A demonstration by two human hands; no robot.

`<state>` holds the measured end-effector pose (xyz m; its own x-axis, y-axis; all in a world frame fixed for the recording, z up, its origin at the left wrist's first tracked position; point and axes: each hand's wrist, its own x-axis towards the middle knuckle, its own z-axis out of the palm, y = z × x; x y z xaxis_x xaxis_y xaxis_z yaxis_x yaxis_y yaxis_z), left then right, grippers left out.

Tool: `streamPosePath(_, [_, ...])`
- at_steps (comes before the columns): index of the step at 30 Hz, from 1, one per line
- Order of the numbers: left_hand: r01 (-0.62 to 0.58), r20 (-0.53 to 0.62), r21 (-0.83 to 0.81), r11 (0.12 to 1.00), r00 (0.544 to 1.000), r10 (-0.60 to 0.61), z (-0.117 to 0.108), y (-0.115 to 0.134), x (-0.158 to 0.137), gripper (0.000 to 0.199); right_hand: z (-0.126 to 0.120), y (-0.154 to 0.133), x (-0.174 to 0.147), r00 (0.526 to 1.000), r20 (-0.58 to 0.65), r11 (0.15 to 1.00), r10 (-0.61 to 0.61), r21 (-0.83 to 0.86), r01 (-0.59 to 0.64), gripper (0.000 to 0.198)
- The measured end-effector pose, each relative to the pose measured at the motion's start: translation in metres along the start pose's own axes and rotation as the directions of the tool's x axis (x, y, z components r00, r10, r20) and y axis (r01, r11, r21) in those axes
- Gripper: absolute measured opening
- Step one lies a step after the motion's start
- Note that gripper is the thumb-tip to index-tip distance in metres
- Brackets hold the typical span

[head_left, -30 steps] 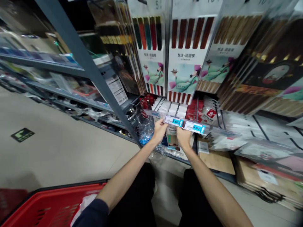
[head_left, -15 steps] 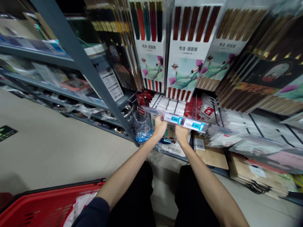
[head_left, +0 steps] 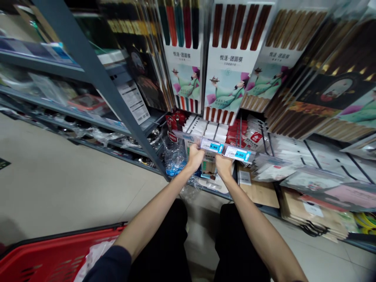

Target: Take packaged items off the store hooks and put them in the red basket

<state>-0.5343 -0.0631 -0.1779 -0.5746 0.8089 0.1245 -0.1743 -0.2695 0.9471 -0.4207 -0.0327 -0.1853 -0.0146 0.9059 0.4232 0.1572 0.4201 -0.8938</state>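
My left hand [head_left: 195, 158] is closed just under the left price tag [head_left: 211, 146], its thumb side close to the tag's lower edge. Beside it, my right hand [head_left: 223, 166] is closed below the right price tag [head_left: 237, 153]. The fingers of both curl away from me, so what they grip is hidden. Between the hands shows the front of a hanging printed pack [head_left: 208, 168]. Behind the tags, several white-topped packs [head_left: 216, 131] hang on metal hooks, with red packs [head_left: 235, 133] to their right.
Packaged chopsticks [head_left: 226, 62] hang above. Crumpled clear plastic [head_left: 176, 156] lies left of my hands. Wooden boards [head_left: 258, 190] rest on the bottom shelf at right. A grey shelf post [head_left: 117, 105] slants at left. A red shopping basket [head_left: 53, 254] stands at lower left on the floor.
The view has shifted slightly, moving the shelf and goods a little left and up in the picture. Both hands keep their place at the price tags.
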Motion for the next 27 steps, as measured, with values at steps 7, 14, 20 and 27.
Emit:
streamPosePath(7, [-0.027, -0.042, 0.038, 0.999, 0.999, 0.029, 0.0025, 0.0041, 0.0013, 0.019, -0.0008, -0.0057, 0.0013, 0.998, 0.019, 0.998, -0.056, -0.012, 0.057, 0.028])
streamPosePath(14, [-0.050, -0.029, 0.057, 0.997, 0.998, 0.051, 0.0016, 0.0038, 0.0003, 0.021, 0.0019, -0.0006, 0.0001, 1.000, -0.007, 1.000, -0.014, -0.016, 0.014, 0.029])
streamPosePath(20, [-0.023, -0.021, 0.040, 0.999, 1.000, 0.023, 0.0039, 0.0069, -0.0008, 0.023, 0.0025, -0.0019, -0.0041, 0.998, -0.053, 0.999, 0.025, 0.029, -0.024, 0.036])
streamPosePath(27, [-0.024, -0.039, 0.056, 0.998, 0.999, 0.026, 0.0039, 0.0054, 0.0008, 0.019, 0.0020, -0.0092, -0.0051, 0.995, -0.045, 0.996, 0.090, -0.003, -0.090, 0.026])
